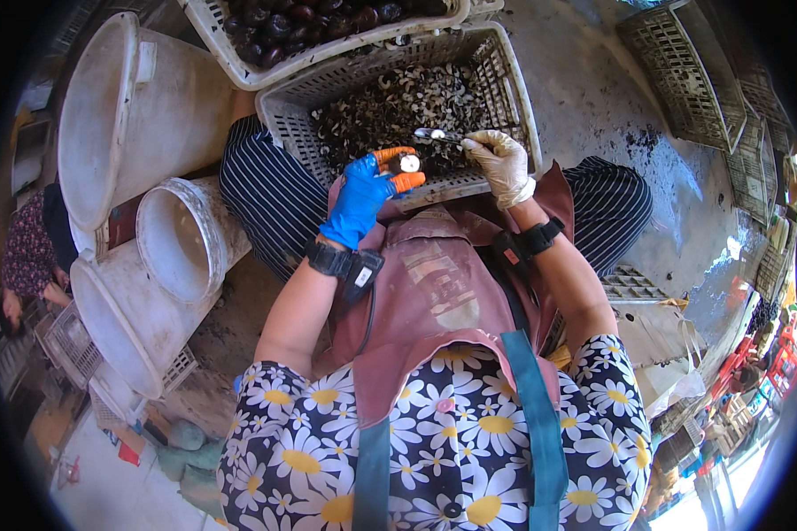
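Note:
My left hand (361, 196), in a blue glove with orange fingertips, is closed around a partly peeled water chestnut (409, 164) whose white flesh faces up. In a pale, thin glove, my right hand (502, 165) grips a small peeling knife (440, 136); its blade points left, and a white bit shows on it. The blade is a short way above and right of the chestnut, not touching it. Both hands are over the near side of a plastic crate (530, 115) scattered with dark and white peelings (398, 93).
Beyond it, a second crate (239, 71) holds dark, unpeeled water chestnuts (301, 31). Large white tubs (106, 115) and a bucket (181, 239) lie tilted at my left. Empty-looking crates (682, 80) stand at the far right on wet floor. Another person (35, 239) is at the far left.

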A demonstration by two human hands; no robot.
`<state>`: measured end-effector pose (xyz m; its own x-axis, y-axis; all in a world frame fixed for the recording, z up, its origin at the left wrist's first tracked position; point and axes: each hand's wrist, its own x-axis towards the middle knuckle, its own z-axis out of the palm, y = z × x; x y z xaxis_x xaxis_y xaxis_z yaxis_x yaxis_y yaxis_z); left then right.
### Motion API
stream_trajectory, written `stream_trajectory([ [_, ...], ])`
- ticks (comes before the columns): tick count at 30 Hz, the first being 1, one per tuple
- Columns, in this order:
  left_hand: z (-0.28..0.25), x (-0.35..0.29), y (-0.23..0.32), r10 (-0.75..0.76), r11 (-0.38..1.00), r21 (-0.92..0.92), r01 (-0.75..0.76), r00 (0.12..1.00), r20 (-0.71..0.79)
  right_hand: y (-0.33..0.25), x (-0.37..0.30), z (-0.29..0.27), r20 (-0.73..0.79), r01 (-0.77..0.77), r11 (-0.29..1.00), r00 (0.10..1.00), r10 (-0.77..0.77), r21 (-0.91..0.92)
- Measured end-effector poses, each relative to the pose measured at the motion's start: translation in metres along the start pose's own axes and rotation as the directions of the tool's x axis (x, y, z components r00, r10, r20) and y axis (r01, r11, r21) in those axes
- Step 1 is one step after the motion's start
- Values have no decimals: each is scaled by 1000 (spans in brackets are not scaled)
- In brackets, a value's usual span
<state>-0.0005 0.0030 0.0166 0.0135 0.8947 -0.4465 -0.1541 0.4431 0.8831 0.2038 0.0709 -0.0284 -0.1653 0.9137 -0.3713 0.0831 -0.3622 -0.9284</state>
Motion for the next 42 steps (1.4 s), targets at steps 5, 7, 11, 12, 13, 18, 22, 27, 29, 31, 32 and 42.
stream_trajectory([
  [5, 6, -1, 0, 67, 998, -24, -66, 997, 35, -15, -30, 31, 126, 337, 930, 939, -321, -145],
  [7, 7, -2, -3, 72, 997, -13, -72, 997, 40, -4, -14, 20, 54, 138, 978, 990, -131, -153],
  [11, 9, 0, -5, 62, 996, 71, -61, 998, -9, 3, -1, -2, -8, 90, 988, 996, -92, -128],
  [12, 8, 2, -6, 56, 996, 69, -55, 998, -25, -9, -7, 8, 20, 66, 996, 998, -68, 59],
  [13, 9, 2, -10, 69, 995, 82, -65, 997, -47, -7, -17, 19, 43, 141, 990, 989, -142, 26],
  [18, 11, -1, -8, 75, 996, -47, -77, 997, -32, -2, -13, 19, 9, 298, 909, 951, -309, -290],
  [22, 9, -3, -17, 35, 999, -25, -35, 999, -32, 3, -9, 5, 1, 256, 929, 964, -266, -267],
  [27, 9, 0, -22, 35, 986, -159, -40, 999, -32, -4, -23, 25, 64, 281, 939, 960, -273, -200],
  [29, 10, -1, -22, 49, 994, -96, -51, 998, -25, 28, 0, 3, -58, 166, 983, 984, -170, -73],
  [31, 9, -4, -12, -13, 982, -191, 8, 1000, -22, 14, 2, -6, -44, 82, 974, 995, -93, -211],
  [32, 11, -6, -11, -74, 955, -289, 70, 997, -2, 10, -2, -5, -43, 87, 982, 995, -95, -170],
  [42, 14, -9, -5, 39, 997, -60, -43, 997, -66, 22, -1, -10, -110, 67, 977, 990, -91, -201],
])
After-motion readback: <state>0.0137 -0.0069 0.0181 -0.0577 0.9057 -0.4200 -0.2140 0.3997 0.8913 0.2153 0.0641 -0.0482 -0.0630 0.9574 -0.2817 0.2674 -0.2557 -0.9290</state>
